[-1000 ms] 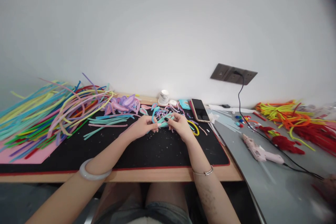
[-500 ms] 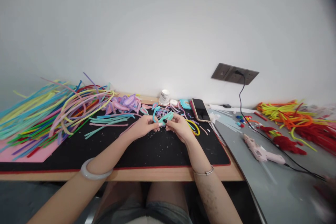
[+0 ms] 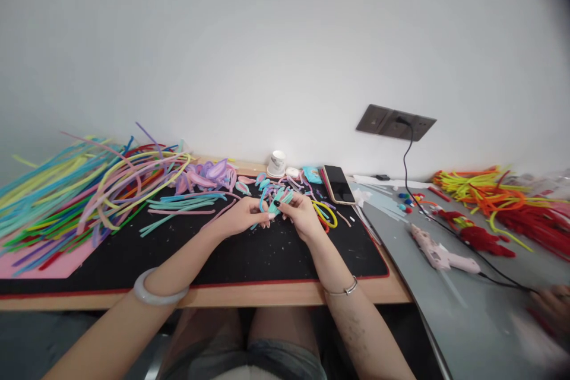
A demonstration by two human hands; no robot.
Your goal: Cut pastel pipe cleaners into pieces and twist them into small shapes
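Note:
My left hand (image 3: pixel 246 215) and my right hand (image 3: pixel 299 214) meet over the black desk mat (image 3: pixel 262 258). Between their pinched fingertips is a turquoise pipe cleaner piece (image 3: pixel 276 200), gripped from both sides. Its exact shape is partly covered by my fingers. Just behind it lie short pink, purple and turquoise pipe cleaner bits. Small pink-and-turquoise loops (image 3: pixel 243 187) rest beyond my left hand, and a yellow pipe cleaner loop (image 3: pixel 328 221) curves beside my right hand. Turquoise and pink lengths (image 3: pixel 184 205) lie to the left.
Long multicoloured pipe cleaners (image 3: pixel 102 190) heap at the left. A white cup (image 3: pixel 276 164) and a phone (image 3: pixel 339 184) stand near the wall. On the grey table are a pink glue gun (image 3: pixel 439 252), its cord, red and yellow pipe cleaners (image 3: pixel 485 190), and another person's hand (image 3: pixel 554 306).
The turquoise piece has tilted a little between my fingers, and both hands remain on it. The view has shifted slightly. The other person's hand shows more at the far right.

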